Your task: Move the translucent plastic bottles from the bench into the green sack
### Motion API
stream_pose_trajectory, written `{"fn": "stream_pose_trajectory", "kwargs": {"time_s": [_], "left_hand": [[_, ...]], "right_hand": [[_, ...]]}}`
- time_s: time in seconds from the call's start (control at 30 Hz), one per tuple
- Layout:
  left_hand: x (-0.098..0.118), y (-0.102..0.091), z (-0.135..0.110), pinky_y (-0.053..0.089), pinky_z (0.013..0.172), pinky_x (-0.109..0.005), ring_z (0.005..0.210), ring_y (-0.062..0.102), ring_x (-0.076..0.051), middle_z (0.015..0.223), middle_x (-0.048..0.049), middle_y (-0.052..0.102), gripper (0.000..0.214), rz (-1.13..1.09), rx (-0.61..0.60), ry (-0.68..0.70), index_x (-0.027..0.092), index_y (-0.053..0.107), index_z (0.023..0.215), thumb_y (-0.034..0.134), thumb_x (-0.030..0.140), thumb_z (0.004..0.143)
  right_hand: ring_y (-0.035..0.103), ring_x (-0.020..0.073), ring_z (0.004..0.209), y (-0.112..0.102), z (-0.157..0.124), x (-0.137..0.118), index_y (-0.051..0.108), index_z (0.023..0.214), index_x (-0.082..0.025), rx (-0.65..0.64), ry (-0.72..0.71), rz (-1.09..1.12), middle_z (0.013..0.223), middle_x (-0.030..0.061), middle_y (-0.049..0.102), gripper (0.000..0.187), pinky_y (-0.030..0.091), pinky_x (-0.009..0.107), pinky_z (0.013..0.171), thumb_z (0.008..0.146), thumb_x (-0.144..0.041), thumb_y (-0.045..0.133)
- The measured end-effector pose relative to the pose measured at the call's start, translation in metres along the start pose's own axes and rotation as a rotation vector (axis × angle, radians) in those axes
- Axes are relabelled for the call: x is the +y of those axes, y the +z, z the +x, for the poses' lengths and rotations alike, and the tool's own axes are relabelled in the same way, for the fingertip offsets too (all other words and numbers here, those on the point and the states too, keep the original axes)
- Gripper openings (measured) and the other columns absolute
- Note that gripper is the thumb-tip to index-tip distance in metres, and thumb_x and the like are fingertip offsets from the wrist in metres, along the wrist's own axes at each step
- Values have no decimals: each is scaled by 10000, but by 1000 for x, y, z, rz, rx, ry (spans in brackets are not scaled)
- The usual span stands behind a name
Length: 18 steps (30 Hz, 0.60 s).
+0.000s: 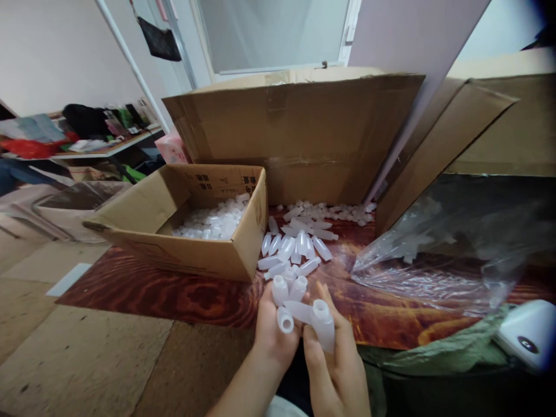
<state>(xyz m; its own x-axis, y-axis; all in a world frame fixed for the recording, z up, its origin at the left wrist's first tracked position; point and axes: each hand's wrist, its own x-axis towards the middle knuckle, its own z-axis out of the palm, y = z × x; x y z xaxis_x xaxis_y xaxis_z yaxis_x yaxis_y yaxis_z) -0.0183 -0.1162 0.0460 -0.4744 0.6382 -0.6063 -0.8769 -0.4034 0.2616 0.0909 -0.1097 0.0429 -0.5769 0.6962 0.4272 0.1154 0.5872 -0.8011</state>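
Several translucent white plastic bottles (pixel 280 289) with narrow open necks are bunched in my left hand (pixel 271 333), their mouths pointing up and toward me. My right hand (pixel 341 353) grips another such bottle (pixel 324 330) between thumb and fingers, close beside the left. One bottle lies slanted across the gap between the hands. Just past my fingers, a loose pile of similar bottles (pixel 299 246) lies on the wood-patterned table (pixel 195 295). Behind the pile, many small translucent caps (pixel 334 212) are scattered.
Left of the pile stands an open cardboard box (pixel 195 249) part-filled with small translucent pieces (pixel 212 223). A large carton (pixel 286 133) blocks the back. On the right, another carton (pixel 417 156) holds a clear plastic bag (pixel 438 272) spilling onto the table. A white device (pixel 527 333) sits at the right edge.
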Motion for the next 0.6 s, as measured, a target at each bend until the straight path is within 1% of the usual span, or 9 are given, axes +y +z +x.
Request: {"fn": "stream_pose_trajectory", "kwargs": {"time_s": [0.1, 0.17, 0.23, 0.33, 0.4, 0.47, 0.53, 0.57, 0.6], "left_hand": [[-3, 2, -2, 531, 617, -283, 558, 610, -164, 706, -53, 656, 164, 1, -14, -67, 136, 611, 778, 573, 292, 808], [-6, 3, -5, 532, 638, -298, 585, 624, -184, 687, -58, 652, 195, 13, -46, -92, 140, 617, 746, 580, 321, 807], [-9, 3, -7, 531, 678, -296, 659, 648, -201, 700, -52, 658, 180, 35, -63, -83, 147, 643, 778, 612, 323, 792], [-12, 0, -5, 529, 705, -288, 740, 661, -216, 733, -52, 664, 199, 68, -66, -85, 136, 671, 863, 628, 308, 772], [-11, -2, -1, 525, 641, -279, 701, 654, -208, 722, -57, 652, 208, 58, -54, -112, 119, 656, 838, 624, 314, 770], [-6, -2, 2, 498, 542, -251, 642, 643, -184, 715, -41, 640, 155, 39, -28, -103, 127, 629, 833, 625, 269, 771], [0, 1, 3, 457, 472, -221, 648, 654, -176, 728, -21, 637, 95, 33, -3, -63, 148, 604, 864, 601, 190, 779], [3, 2, 2, 448, 459, -213, 668, 664, -178, 733, -15, 637, 92, 33, 5, -55, 157, 594, 878, 581, 162, 787], [5, 4, 2, 448, 458, -210, 687, 670, -182, 734, -15, 636, 88, 36, 9, -55, 161, 587, 882, 562, 150, 799]], "right_hand": [[306, 302, 1393, 7, -2, -10, 416, 1337, -189, 82, 129, 61, 1501, 168, 347, 362, 454, 476, 1023, 991, -297, 414], [278, 312, 1403, 12, 0, -14, 420, 1338, -170, 109, 138, 56, 1504, 184, 333, 373, 427, 506, 1040, 990, -300, 411], [268, 320, 1407, 16, 4, -12, 404, 1360, -151, 101, 78, 40, 1487, 196, 357, 396, 379, 559, 1060, 985, -280, 402], [251, 323, 1415, 13, 10, -4, 372, 1399, -160, 11, -40, 31, 1480, 183, 377, 431, 323, 608, 1078, 980, -257, 399], [304, 319, 1396, 3, 13, 1, 388, 1402, -182, -11, -46, 70, 1464, 160, 408, 428, 354, 581, 1073, 982, -260, 407], [414, 316, 1330, -14, 15, 2, 460, 1365, -212, 70, -36, 95, 1406, 136, 474, 400, 438, 514, 1030, 968, -255, 460], [521, 310, 1217, -31, 14, 0, 525, 1320, -233, 161, -60, 84, 1294, 123, 554, 390, 514, 448, 941, 931, -220, 534], [559, 304, 1157, -38, 13, -1, 541, 1307, -241, 166, -83, 81, 1221, 117, 594, 394, 538, 426, 892, 915, -200, 554], [589, 295, 1101, -43, 11, -2, 546, 1299, -248, 140, -104, 91, 1148, 108, 629, 396, 553, 409, 853, 909, -184, 555]]}}
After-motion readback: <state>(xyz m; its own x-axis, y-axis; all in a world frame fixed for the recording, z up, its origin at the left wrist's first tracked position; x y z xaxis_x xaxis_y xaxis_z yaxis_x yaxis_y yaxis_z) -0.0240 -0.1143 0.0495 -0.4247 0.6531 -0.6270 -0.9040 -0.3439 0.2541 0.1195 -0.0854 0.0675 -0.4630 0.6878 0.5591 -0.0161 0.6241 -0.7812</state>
